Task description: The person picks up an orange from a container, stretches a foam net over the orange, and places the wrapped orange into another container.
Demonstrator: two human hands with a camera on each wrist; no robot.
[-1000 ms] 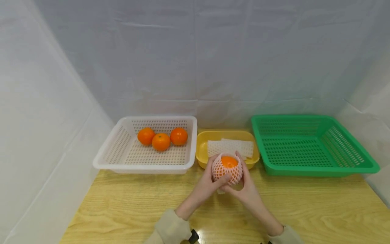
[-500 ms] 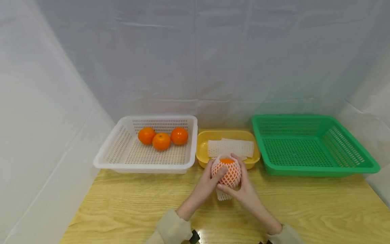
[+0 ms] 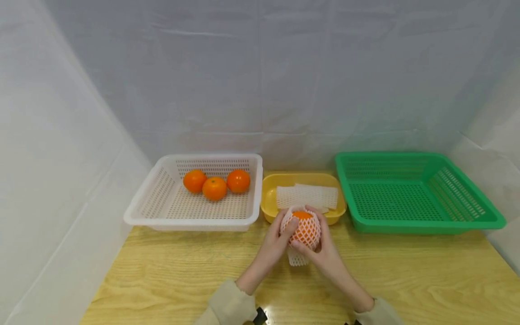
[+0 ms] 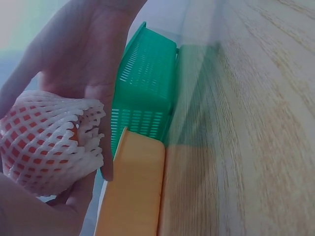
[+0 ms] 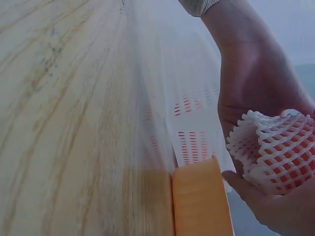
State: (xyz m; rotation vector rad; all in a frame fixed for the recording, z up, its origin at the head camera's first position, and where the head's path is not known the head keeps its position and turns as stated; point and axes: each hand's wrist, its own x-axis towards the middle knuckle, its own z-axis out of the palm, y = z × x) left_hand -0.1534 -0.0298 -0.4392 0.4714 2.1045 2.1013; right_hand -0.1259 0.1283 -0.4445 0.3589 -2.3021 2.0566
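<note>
In the head view, an orange (image 3: pixel 302 215) sits inside a white foam net sleeve (image 3: pixel 308 233), its bare top showing through the sleeve's upper opening. My left hand (image 3: pixel 271 246) grips it from the left, with the thumb across the front of the net. From the right, my right hand (image 3: pixel 328 255) holds the same fruit, thumb low on the front. A loose tail of netting hangs below the fruit, between the wrists. Both wrist views show the frilled end of the foam net (image 4: pixel 91 129) sticking out past the orange.
A yellow tray (image 3: pixel 269 203) with flat foam nets (image 3: pixel 313 195) stands just behind the hands. To its left, a white basket (image 3: pixel 162 198) holds three oranges (image 3: pixel 214 188). A green basket (image 3: pixel 424 225) is at the right. The wooden table (image 3: pixel 183 271) extends in front.
The wrapped orange has tilted and come slightly left and down, so less bare top shows. The net's tail now hangs out below. The left thumb has moved up the front.
</note>
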